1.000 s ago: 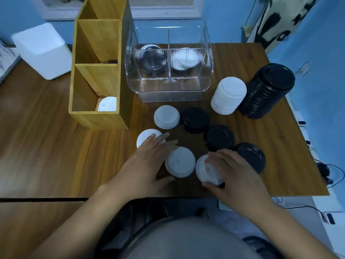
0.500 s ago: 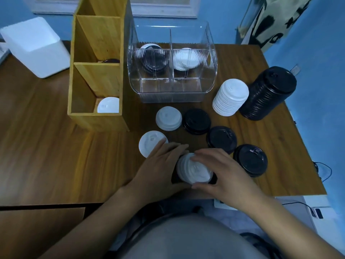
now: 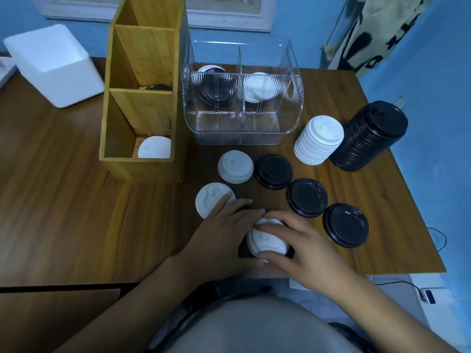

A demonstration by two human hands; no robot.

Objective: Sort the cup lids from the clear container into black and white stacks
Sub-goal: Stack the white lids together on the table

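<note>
Near the table's front edge, a small stack of white lids [image 3: 267, 242] lies between my hands, with something dark showing under its edges. My left hand [image 3: 221, 233] cups its left side, and my right hand [image 3: 303, 248] grips it from the right, fingers on top and thumb at the front. Two single white lids [image 3: 235, 166] [image 3: 212, 202] lie to the left, the nearer one partly under my left fingers. Three black lids [image 3: 273, 171] [image 3: 307, 197] [image 3: 345, 225] run in a row to the right. The clear container [image 3: 293, 72] holds black lids [image 3: 214, 87] and white lids [image 3: 260, 87].
A tall white lid stack [image 3: 318, 140] and a taller black lid stack [image 3: 369, 136] stand at the right. A wooden organizer [image 3: 142, 169] at the left holds a white lid [image 3: 154, 147] and a black one [image 3: 158, 87]. A white box [image 3: 53, 64] sits far left.
My right hand has carried its white lid leftward onto the white lid beside my left hand. Both hands have closed in around the joined lids.
</note>
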